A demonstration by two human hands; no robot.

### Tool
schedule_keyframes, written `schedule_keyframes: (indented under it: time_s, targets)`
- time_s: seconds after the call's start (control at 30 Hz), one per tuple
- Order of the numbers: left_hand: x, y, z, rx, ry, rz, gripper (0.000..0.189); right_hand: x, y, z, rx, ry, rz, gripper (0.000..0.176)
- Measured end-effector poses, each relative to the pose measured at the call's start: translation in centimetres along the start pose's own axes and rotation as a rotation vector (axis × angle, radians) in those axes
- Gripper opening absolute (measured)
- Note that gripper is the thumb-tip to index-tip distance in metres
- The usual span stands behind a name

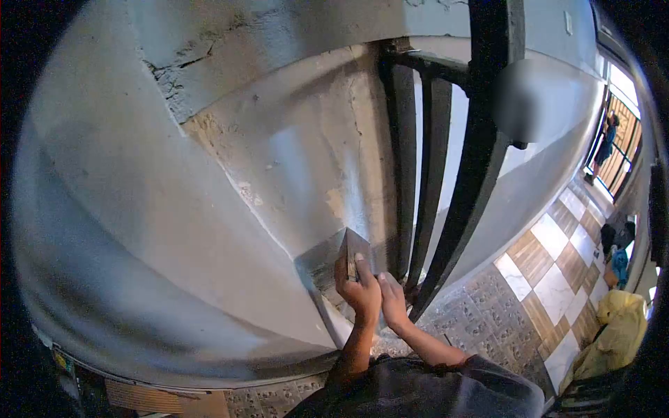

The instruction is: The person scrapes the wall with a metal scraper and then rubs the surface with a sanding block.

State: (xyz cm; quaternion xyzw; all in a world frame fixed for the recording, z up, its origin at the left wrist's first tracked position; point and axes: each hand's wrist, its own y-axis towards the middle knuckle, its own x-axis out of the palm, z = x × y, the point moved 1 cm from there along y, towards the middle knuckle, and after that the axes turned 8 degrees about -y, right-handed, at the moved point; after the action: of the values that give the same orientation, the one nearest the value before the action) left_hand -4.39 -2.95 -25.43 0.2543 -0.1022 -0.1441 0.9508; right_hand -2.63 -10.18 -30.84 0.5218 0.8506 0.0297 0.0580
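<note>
A grey rectangular block (357,245), which looks like a sanding block, is tilted up against the lower part of a recessed wall panel (306,160). My left hand (361,294) is closed around it, with the thumb lying along its face. Close beside, my right hand (394,304) is at the block's lower right side with its fingers bent. Part of those fingers is hidden behind the block and the left hand. The panel has patchy, worn plaster and a whitish streak above the block.
Black metal bars (481,125) stand just right of my hands. A smooth grey wall (160,209) curves along the left. Checkered floor tiles (557,258) run to the right, where a yellow cloth (613,327) lies. A person (606,146) is by a far railing.
</note>
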Motion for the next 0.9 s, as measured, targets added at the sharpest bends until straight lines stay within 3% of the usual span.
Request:
schedule_keyframes:
  time_s: [0.1, 0.23, 0.3, 0.4, 0.5, 0.6, 0.7, 0.77, 0.9]
  targets:
    - [0.2, -0.4, 0.4, -0.024, 0.022, 0.015, 0.022, 0.0, 0.6, 0.2, -0.013, 0.078, 0.036, 0.039]
    - [-0.3, 0.1, 1.8, 0.098, 0.161, 0.009, 0.022, -0.8, 0.1, 0.2, -0.018, -0.014, -0.1, 0.036]
    - [-0.3, 0.5, 2.3, 0.153, 0.034, 0.036, 0.02, -1.3, -0.2, 0.2, -0.047, 0.0, -0.144, 0.033]
    - [-0.7, 0.6, 3.7, 0.17, -0.031, 0.097, 0.022, -3.4, -1.6, -4.5, -0.047, -0.031, -0.224, 0.04]
    - [-1.6, 0.3, 4.8, 0.263, 0.016, 0.123, 0.028, -5.4, -2.4, -8.4, -0.14, 0.207, -0.162, 0.045]
    - [-1.7, -0.4, 4.4, 0.068, -0.112, 0.118, 0.031, -5.1, -1.2, -6.4, -0.067, 0.329, -0.162, 0.05]
    - [-1.8, -0.4, 4.7, 0.095, -0.107, 0.171, 0.029, -5.1, -1.1, -6.3, 0.094, 0.422, -0.188, 0.053]
    - [-2.0, -0.5, 4.2, 0.086, -0.101, 0.178, 0.029, -5.6, -1.8, -8.1, -0.165, 0.4, -0.197, 0.053]
    - [-2.3, -1.1, 4.1, -0.036, -0.143, 0.188, 0.03, -5.3, -1.3, -8.0, -0.156, 0.319, -0.145, 0.054]
